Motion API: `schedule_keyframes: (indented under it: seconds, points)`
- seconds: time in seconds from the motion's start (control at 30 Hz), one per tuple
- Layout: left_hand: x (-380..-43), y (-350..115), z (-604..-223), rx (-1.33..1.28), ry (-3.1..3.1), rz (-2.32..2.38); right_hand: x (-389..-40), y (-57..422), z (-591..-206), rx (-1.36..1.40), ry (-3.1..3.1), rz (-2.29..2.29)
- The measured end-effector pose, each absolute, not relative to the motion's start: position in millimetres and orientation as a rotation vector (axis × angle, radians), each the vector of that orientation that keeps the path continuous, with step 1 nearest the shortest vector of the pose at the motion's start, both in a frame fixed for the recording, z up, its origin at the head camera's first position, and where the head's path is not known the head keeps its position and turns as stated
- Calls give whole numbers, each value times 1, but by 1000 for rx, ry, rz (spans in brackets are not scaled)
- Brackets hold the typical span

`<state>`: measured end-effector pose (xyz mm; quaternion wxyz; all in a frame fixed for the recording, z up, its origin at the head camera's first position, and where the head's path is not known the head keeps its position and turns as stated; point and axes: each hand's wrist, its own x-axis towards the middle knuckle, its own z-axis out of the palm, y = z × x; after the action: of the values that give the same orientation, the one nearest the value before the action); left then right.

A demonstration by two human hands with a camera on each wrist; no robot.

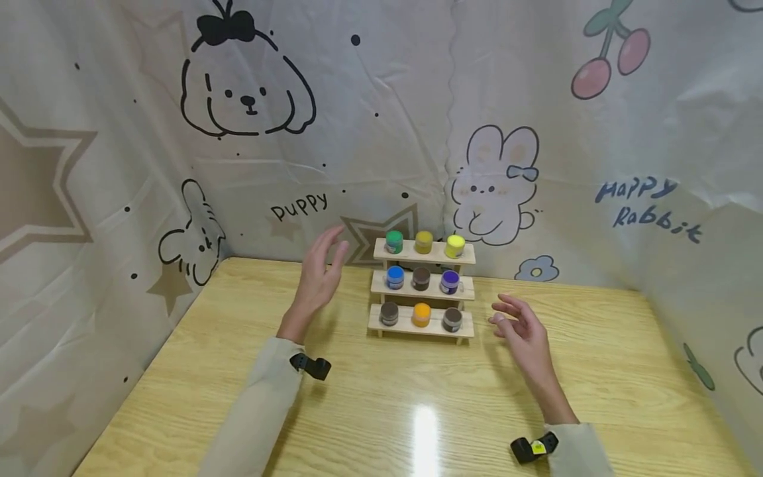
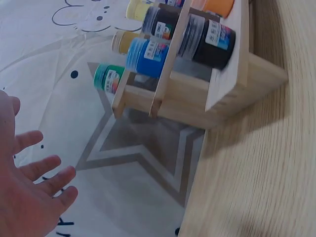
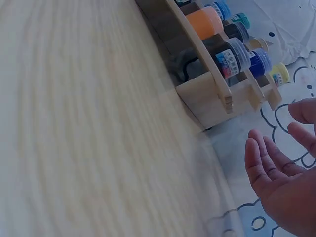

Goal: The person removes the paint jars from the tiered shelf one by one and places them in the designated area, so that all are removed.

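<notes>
Nine small jars [image 1: 421, 315] on a three-step wooden stand [image 1: 405, 322], between two released hands.
Label print is too blurred to read; both wrist views cut off some jars at the top and crop the hands at the side. The stand sits on the desk [image 1: 352, 404], right of the straight-fingered left hand [image 1: 320, 275] and left of the loosely curled right hand [image 1: 523, 336], touching neither; both hold nothing.
</notes>
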<state>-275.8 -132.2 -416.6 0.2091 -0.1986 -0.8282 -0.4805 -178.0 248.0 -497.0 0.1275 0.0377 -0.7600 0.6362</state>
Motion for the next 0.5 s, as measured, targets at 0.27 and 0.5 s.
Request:
schedule_keyframes:
  seconds: [0.27, 0.5]
  points:
    - [-285, -114, -424, -582, -2297, -1461, -177, 240, -506, 59, -2234, 1969]
    - [-291, -101, -428, -620, -2226, -1555, -180, 231, -511, 23, -2280, 2046]
